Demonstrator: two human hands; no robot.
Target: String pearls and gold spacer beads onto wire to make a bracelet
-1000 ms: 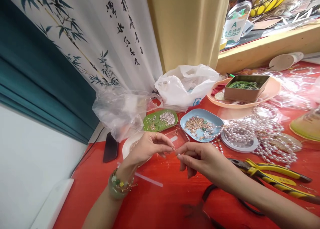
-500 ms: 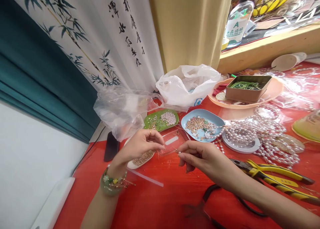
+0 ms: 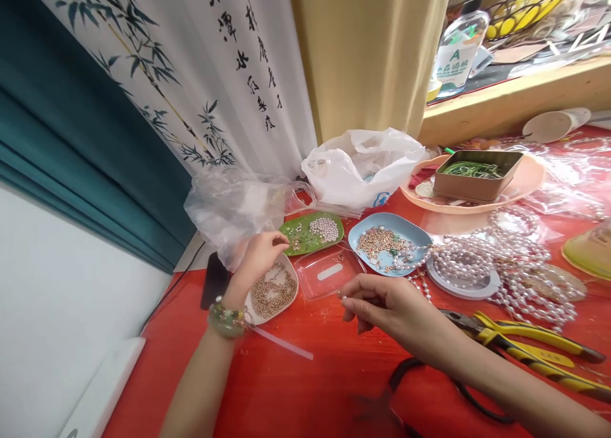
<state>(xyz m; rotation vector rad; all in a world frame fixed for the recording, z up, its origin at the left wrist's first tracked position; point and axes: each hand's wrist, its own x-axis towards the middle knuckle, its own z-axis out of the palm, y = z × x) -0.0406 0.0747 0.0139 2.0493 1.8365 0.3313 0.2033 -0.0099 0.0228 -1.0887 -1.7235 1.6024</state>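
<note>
My left hand hovers above the rim of a white dish of gold beads, close to the green dish with pearl beads and small pieces. Its fingertips are drawn together; whatever they pinch is too small to make out. In front of the clear plastic tray, my right hand pinches a small pearl bead between thumb and forefinger. A very thin thread seems to run from these fingertips. Beyond that hand is a blue dish of gold beads and pearls.
Strands of pearls lie around a white ring-shaped spool at right, behind yellow-black pliers. Plastic bags and a tin of green cord stand at the back. A dark phone lies left; a black cable loops in front.
My left hand has moved away from the right one, leftward and up toward the green dish, uncovering the gold beads. My right hand stays nearly in place. The view has shifted slightly.
</note>
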